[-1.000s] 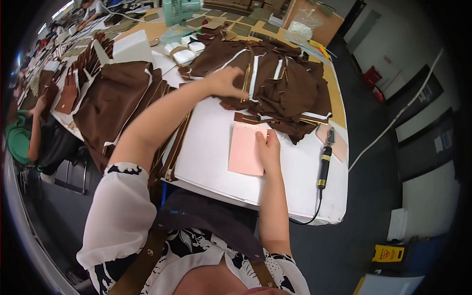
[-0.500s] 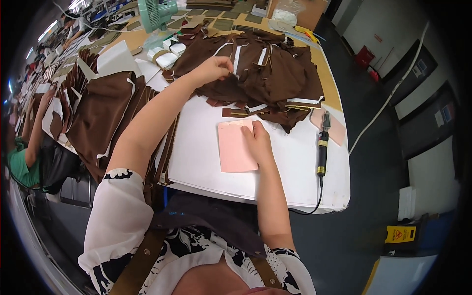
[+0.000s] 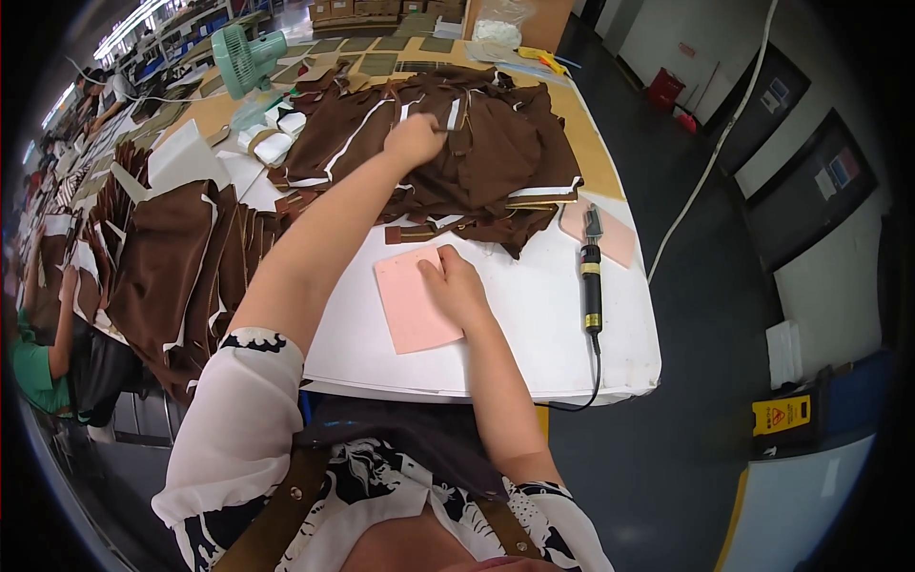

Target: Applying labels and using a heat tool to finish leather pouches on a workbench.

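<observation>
From where I stand, the person's right hand (image 3: 457, 289) pinches a pink card (image 3: 410, 307), thumb flat on its upper face, near the edge of a white table (image 3: 538, 329). The card sits tilted a little, over bare white surface.

Reading a clock from that card, the left hand (image 3: 414, 143) is at twelve, reaching over a loose brown cloth heap (image 3: 505, 162) that spreads from twelve to one o'clock. Its fingers are curled in and drawn together against the fabric (a touch blurred, so I cannot tell whether they pinch a fold). White strips and gold-coloured zips run across the heap, and a brown strip (image 3: 424, 234) pokes out just past the card's top edge.

At three o'clock lies a black corded tool (image 3: 592, 296) with yellow bands, its metal end resting over a pink sheet (image 3: 621, 240) at two. A stack of brown pieces (image 3: 167, 262) slumps at nine, draping over the table's edge. White bundles (image 3: 274, 146) sit between ten and eleven, and a green fan (image 3: 238, 62) stands farther off at eleven. Between eight and nine, a co-worker in a green top (image 3: 43, 377) handles brown pieces.
</observation>
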Demonstrator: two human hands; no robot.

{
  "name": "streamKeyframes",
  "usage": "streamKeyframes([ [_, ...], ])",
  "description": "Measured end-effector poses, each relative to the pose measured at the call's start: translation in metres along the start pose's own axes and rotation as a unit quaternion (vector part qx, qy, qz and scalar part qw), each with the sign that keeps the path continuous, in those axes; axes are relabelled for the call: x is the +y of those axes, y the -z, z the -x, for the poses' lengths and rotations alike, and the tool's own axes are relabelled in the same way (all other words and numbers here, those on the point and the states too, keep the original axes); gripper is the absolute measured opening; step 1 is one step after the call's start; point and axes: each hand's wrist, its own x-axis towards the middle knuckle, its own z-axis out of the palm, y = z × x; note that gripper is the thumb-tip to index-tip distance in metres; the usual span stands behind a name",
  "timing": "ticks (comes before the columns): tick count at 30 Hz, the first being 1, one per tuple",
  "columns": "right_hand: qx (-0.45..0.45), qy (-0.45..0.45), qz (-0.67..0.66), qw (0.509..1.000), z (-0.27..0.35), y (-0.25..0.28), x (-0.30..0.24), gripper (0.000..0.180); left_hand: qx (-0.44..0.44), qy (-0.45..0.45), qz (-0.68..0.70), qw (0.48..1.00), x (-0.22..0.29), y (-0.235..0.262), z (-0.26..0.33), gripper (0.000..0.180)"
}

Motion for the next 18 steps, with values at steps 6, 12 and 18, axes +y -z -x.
streamKeyframes([
  [6,-0.031,0.009,0.026,0.999,0.0,0.005,-0.009,0.04,0.018,-0.039,0.602,0.797,0.037,0.066,-0.024,0.02],
  [12,-0.035,-0.009,0.064,0.997,0.002,0.018,-0.007,0.043,0.02,-0.047,0.639,0.767,0.019,0.133,0.06,0.023],
  [18,0.051,-0.065,0.058,0.995,0.018,0.059,0.031,0.05,0.041,0.035,0.613,0.788,-0.043,0.125,0.194,0.02],
])
